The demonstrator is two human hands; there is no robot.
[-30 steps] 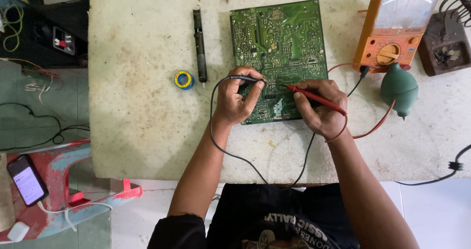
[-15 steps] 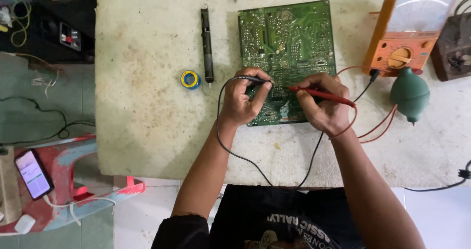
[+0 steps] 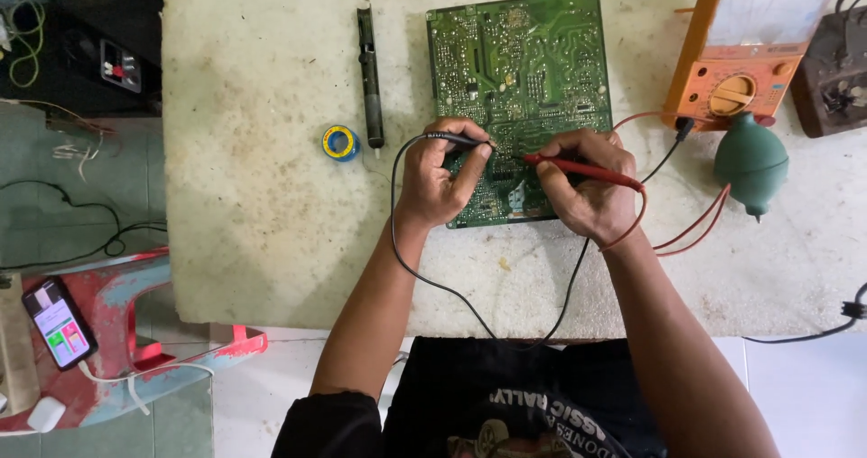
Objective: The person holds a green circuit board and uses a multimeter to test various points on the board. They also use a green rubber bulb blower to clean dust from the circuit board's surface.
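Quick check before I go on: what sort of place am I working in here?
Most likely a small electronics repair bench: a green circuit board being probed by both hands, an orange analog multimeter wired to the probes, and a soldering iron beside a solder roll.

Black probe [image 3: 456, 138] and red probe [image 3: 582, 170] lie slanted, tips meeting the flat green circuit board [image 3: 517, 60].

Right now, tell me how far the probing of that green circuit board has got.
Set up: the circuit board lies solder-side up on the table, and both leads run to the orange meter. In hand: the left hand holds the black probe and the right hand the red probe, both tips on the board's lower part. Left: the soldering iron and solder roll lie untouched.
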